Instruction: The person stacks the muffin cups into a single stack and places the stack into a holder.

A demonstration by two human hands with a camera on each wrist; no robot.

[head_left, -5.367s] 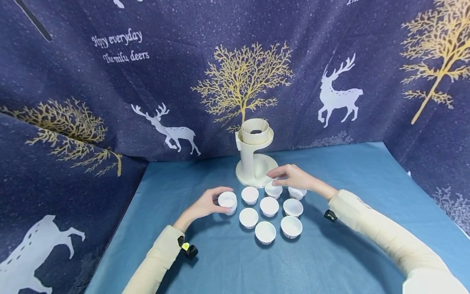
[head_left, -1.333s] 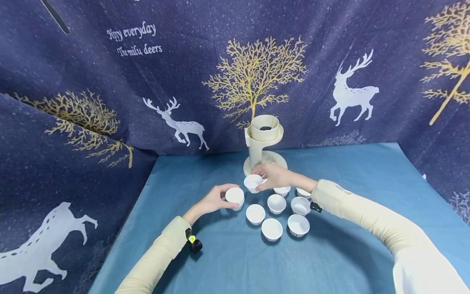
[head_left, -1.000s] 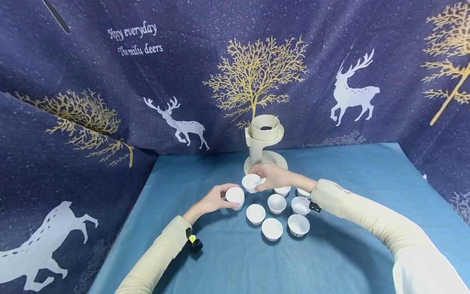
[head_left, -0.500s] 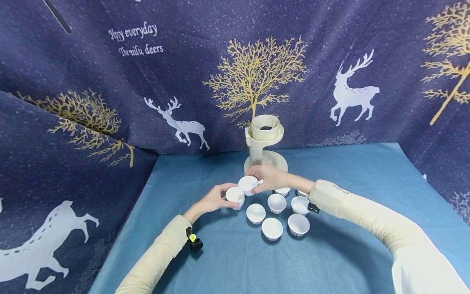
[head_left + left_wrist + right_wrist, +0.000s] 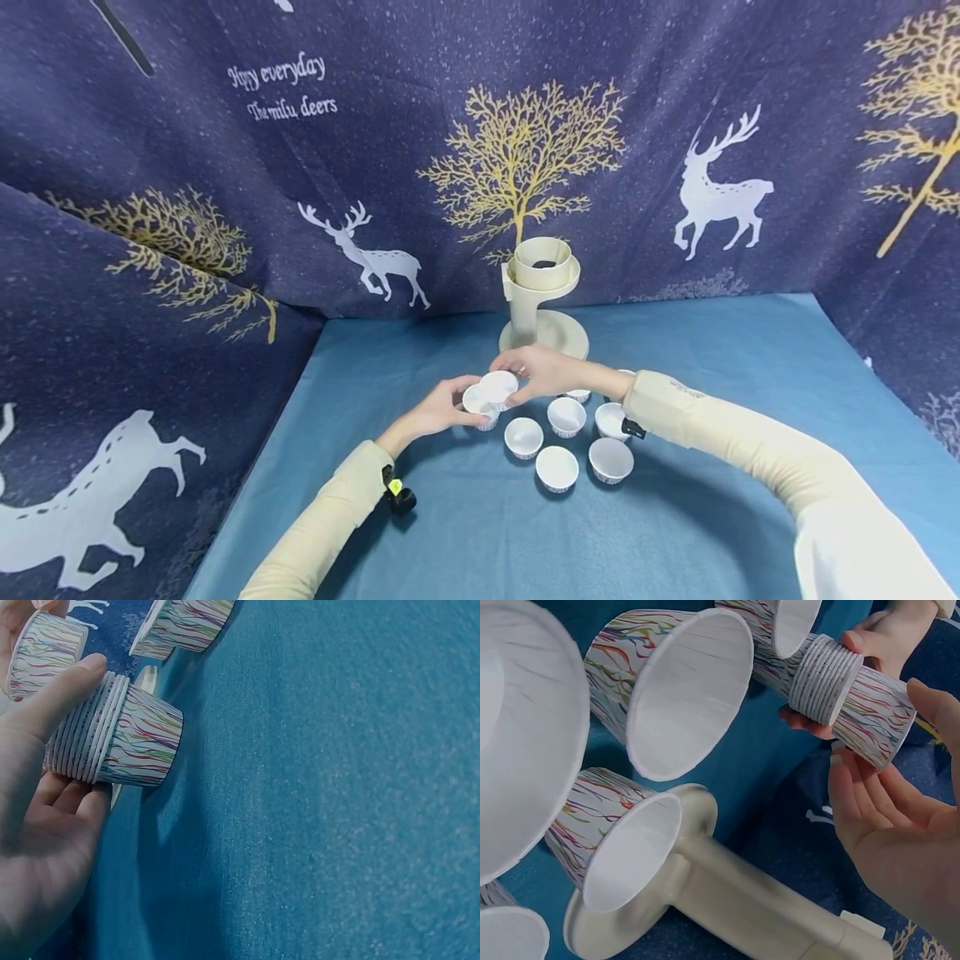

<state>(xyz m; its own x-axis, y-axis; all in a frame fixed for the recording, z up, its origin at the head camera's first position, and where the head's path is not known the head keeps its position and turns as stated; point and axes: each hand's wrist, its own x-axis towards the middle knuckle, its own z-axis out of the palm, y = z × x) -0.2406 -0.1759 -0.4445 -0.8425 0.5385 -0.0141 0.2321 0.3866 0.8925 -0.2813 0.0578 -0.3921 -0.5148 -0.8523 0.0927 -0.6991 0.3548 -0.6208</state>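
My left hand (image 5: 433, 410) grips a nested stack of white paper baking cups (image 5: 142, 739) printed with wavy coloured lines, thumb on one side and fingers on the other. In the left wrist view the stack's closed end points towards the blue cloth. My right hand (image 5: 546, 371) holds a single matching baking cup (image 5: 877, 716) between thumb and fingers. This cup's base is right at the stack's mouth in the right wrist view, and it overlaps the stack's rim in the head view. Several more baking cups (image 5: 557, 468) stand mouth up to the right of the stack.
A cream-coloured stand (image 5: 523, 315) with a ring-shaped holder and round base stands behind the cups. Blue cloth (image 5: 450, 533) covers the table. A dark blue curtain (image 5: 360, 150) printed with deer and trees hangs at the back and left.
My right hand has picked up the back-left cup and carried it left and down to the stack. My left hand keeps its hold and has hardly moved in the last second.
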